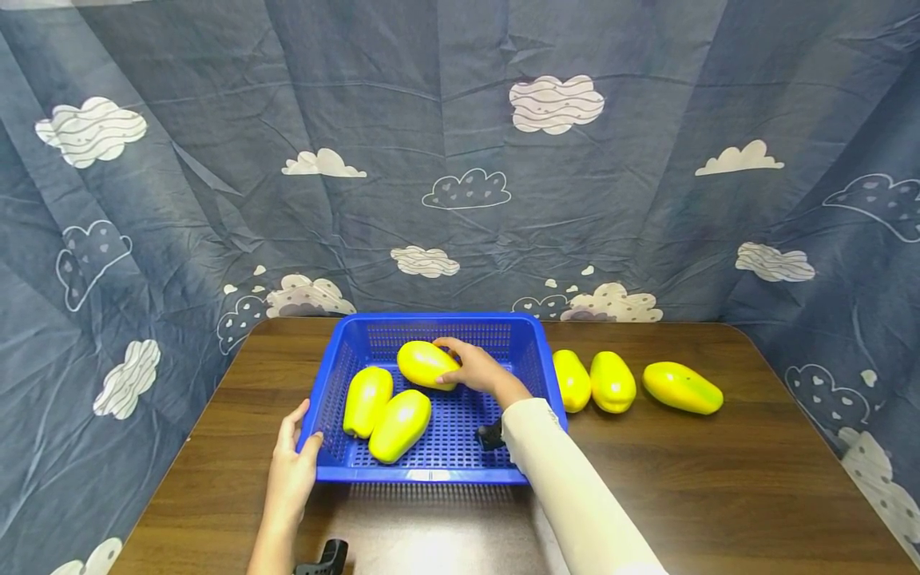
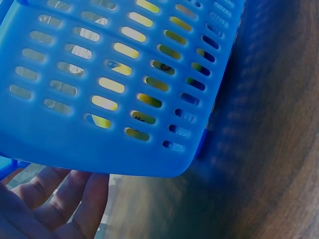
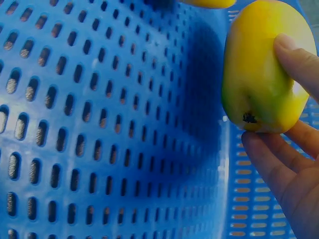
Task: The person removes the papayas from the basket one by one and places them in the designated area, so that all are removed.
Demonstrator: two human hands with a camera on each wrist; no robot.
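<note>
A blue perforated plastic basket (image 1: 424, 477) stands on the wooden table. Inside it, my right hand (image 1: 470, 367) holds a yellow papaya (image 1: 424, 363) by one end near the back wall. The right wrist view shows the thumb on one side of this papaya (image 3: 264, 64) and the fingers on the other, with its dark stem spot facing the camera. Two more papayas, one (image 1: 368, 399) beside the other (image 1: 400, 427), lie in the left part of the basket. At the left rim, my left hand (image 1: 291, 463) grips the basket between thumb and fingers.
Right of the basket, three papayas lie on the table (image 1: 683, 479): one (image 1: 573, 382) close against the basket wall, one (image 1: 612, 383) beside it, and one (image 1: 681, 387) farther right. A dark cloud-patterned curtain (image 1: 460, 231) hangs behind the table.
</note>
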